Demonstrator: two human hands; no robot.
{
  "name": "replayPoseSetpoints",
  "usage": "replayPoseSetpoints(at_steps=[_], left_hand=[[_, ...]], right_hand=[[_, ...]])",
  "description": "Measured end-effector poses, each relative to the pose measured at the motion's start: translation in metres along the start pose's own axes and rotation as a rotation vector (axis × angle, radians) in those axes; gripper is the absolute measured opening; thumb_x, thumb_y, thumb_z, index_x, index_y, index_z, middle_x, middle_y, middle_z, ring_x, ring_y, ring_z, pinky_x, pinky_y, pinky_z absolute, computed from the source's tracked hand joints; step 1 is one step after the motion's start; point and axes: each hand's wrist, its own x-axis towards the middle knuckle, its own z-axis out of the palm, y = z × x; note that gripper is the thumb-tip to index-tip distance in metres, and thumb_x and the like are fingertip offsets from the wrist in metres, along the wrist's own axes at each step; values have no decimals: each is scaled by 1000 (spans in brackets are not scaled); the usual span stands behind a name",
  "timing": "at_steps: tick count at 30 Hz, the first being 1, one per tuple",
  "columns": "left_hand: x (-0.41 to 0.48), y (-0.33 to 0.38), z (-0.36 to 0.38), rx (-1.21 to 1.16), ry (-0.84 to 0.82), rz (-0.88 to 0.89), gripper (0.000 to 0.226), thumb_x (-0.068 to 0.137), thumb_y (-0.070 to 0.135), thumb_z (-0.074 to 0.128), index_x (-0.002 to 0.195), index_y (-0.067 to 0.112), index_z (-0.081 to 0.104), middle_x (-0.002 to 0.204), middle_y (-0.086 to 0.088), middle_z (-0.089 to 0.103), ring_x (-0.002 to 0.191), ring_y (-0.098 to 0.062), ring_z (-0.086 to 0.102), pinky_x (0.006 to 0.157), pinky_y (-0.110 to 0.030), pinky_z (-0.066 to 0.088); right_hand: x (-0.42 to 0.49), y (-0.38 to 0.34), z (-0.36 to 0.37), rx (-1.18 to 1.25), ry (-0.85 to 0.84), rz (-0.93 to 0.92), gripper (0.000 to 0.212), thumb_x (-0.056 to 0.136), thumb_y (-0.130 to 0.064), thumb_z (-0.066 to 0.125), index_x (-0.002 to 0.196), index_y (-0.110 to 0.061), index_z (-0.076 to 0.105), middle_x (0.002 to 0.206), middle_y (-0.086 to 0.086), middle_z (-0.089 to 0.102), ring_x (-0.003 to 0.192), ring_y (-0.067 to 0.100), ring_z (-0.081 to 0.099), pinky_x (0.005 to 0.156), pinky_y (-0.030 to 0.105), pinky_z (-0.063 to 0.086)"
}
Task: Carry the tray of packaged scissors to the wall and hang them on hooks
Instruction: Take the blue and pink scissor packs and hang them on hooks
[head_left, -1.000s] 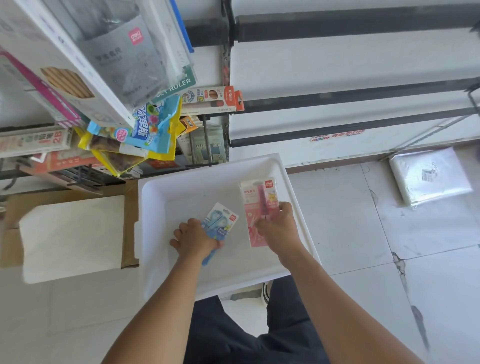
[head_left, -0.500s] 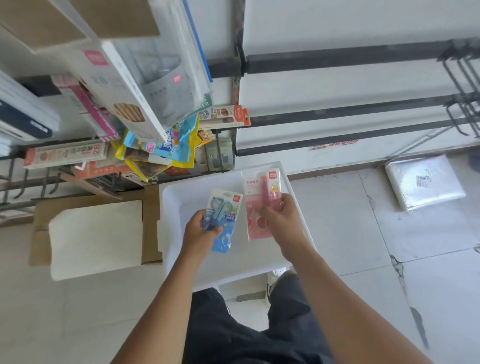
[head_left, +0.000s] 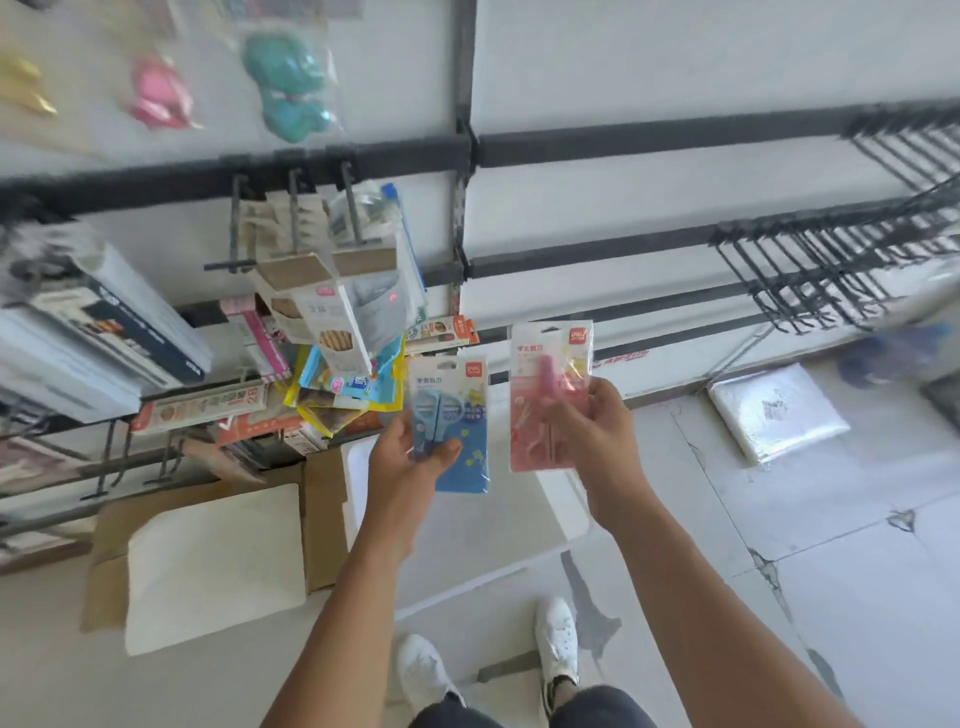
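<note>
The person is standing over a white plastic tray (head_left: 556, 512) that is lying on the pale tiled floor (head_left: 857, 597), its smooth rectangular rim showing between the two forearms. The left hand (head_left: 410, 457) is closing around the lower part of a blue pack of scissors (head_left: 451, 423), thumb pressing across the glossy card front and the other fingers wrapping behind it. The right hand (head_left: 597, 434) is gripping a pink pack of scissors (head_left: 545, 397) by its right edge, fingers curling over the clear plastic blister. Both packs are flat, upright rectangles with rounded top corners and a small red label, and they are hanging side by side, near each other but apart, above the tray. Behind them the white wall is carrying dark metal rails (head_left: 675, 137); thin black wire hooks (head_left: 831, 270) are jutting out bare at the right, while at the left the hooks are holding card and plastic packets (head_left: 332, 312). A brown cardboard box (head_left: 322, 519) with a flat cream sheet (head_left: 213, 566) on it is sitting just left of the tray. A shiny plastic-wrapped bundle (head_left: 774, 410) is lying on the floor by the wall, and white shoes (head_left: 558, 639) are showing below.
</note>
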Motion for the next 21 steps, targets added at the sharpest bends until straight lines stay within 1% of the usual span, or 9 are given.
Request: replayPoseSetpoints(at_steps=[3,5,7,9,11,13,16,18,21], left_hand=[[-13,28,30,-23,-31,80,40,83,-6,71,104,28,67,101,7,77,89,-14,74,81,-38,56],[-26,45,52,-22,-39,138,40,83,-5,72,104,30,67,103,6,78,92,-15,74,84,-40,56],[-40,61,76,-6,-35,199,38,83,-2,73,101,30,68,103,5,78,94,-17,74,84,-41,56],[-57,75,105,-6,-30,265,35,83,-1,73,102,28,67,102,5,78,94,-17,74,78,-36,55],[-74,87,138,-6,-15,333,35,84,-1,73,106,25,67,103,4,78,96,-19,75,76,-34,55],[-93,97,175,-7,-9,379,36,84,0,73,111,23,66,106,2,78,98,-19,74,83,-41,58],[-116,111,230,27,-9,445,37,84,2,74,110,27,66,106,4,77,98,-19,74,89,-51,57],[-130,121,261,30,-1,476,36,83,5,75,107,32,67,105,5,78,97,-20,75,88,-54,57],[-145,139,300,14,-2,526,37,83,7,75,105,36,69,106,6,77,98,-21,75,89,-52,57]], right_hand=[[-12,-27,-22,44,12,-83,25,90,-1,67,113,-2,56,101,24,74,69,27,74,54,34,59],[-19,-43,-41,89,11,-126,27,90,-1,67,114,-4,56,101,21,75,72,25,76,56,35,60],[-26,-57,-63,131,17,-159,26,91,-2,67,115,-6,58,101,16,76,74,22,77,56,32,60],[-32,-71,-91,176,12,-198,24,92,-2,66,114,-6,59,97,13,76,70,18,77,53,27,58],[-39,-86,-127,207,-15,-238,19,93,-2,65,111,-7,59,89,8,77,64,14,76,50,24,56],[-45,-99,-165,240,-36,-266,15,95,-2,62,108,-9,59,83,4,77,62,11,75,48,22,55],[-53,-120,-221,231,-72,-319,20,97,-5,62,116,-5,55,97,12,75,72,15,76,55,25,57],[-58,-136,-253,218,-86,-352,24,97,-7,62,119,-5,53,105,15,75,77,18,78,59,26,59],[-62,-162,-293,245,-97,-392,24,98,-6,62,120,-7,52,102,13,76,75,16,78,58,23,59]])
